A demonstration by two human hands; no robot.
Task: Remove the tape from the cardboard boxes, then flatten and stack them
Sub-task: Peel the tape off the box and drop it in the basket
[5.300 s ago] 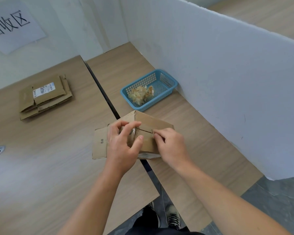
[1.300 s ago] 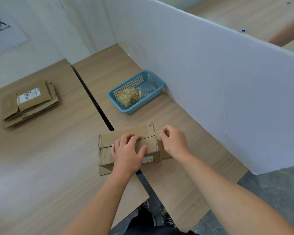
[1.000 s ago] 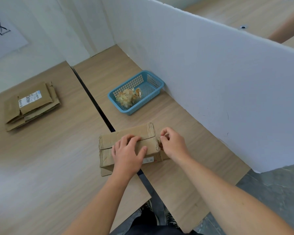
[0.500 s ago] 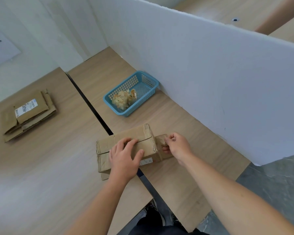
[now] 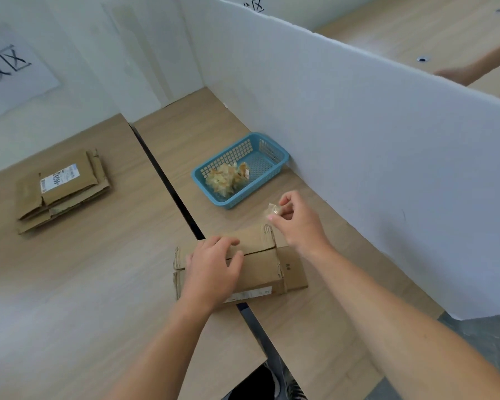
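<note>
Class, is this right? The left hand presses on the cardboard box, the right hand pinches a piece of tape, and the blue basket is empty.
No: the head view shows crumpled tape in the blue basket. The left hand does press on the cardboard box and the right hand does pinch a piece of tape.

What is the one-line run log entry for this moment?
left hand: rests on brown cardboard box | right hand: pinches clear crumpled tape piece | blue plastic basket: holds tape scraps

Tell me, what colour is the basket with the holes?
The basket is blue, with a grid of small holes in its walls; the head view shows it.
</note>
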